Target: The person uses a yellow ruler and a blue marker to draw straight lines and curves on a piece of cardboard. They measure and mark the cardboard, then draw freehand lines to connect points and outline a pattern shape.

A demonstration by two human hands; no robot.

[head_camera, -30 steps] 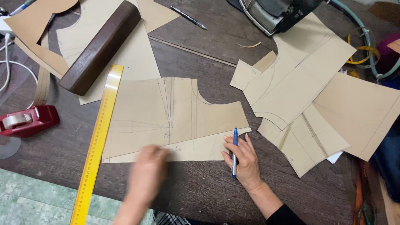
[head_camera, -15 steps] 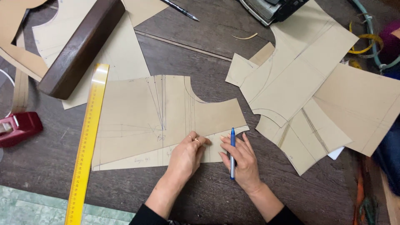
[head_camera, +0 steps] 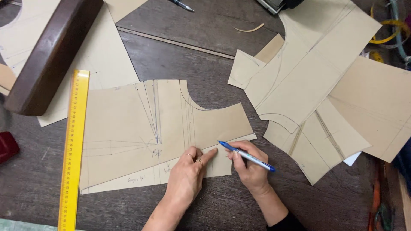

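Observation:
A tan paper pattern piece (head_camera: 128, 128) with pencil lines and a curved neckline cut lies flat on the dark wooden table (head_camera: 201, 51). My left hand (head_camera: 186, 177) presses on its lower right edge, the index finger pointing right along the paper. My right hand (head_camera: 250, 164) holds a blue pen (head_camera: 247, 155) with the tip at the paper's right edge, close to my left fingertip.
A yellow ruler (head_camera: 73, 145) lies along the pattern's left side. A dark wooden block (head_camera: 51, 55) rests on other paper at top left. More tan pattern pieces (head_camera: 308, 90) overlap at right. Another pen (head_camera: 182, 5) lies at the top, a red object (head_camera: 6, 147) at left.
My left hand came in from the lower left and settled on the pattern's lower edge. The pen swung from upright to slanting, tip on the paper. The view moved closer.

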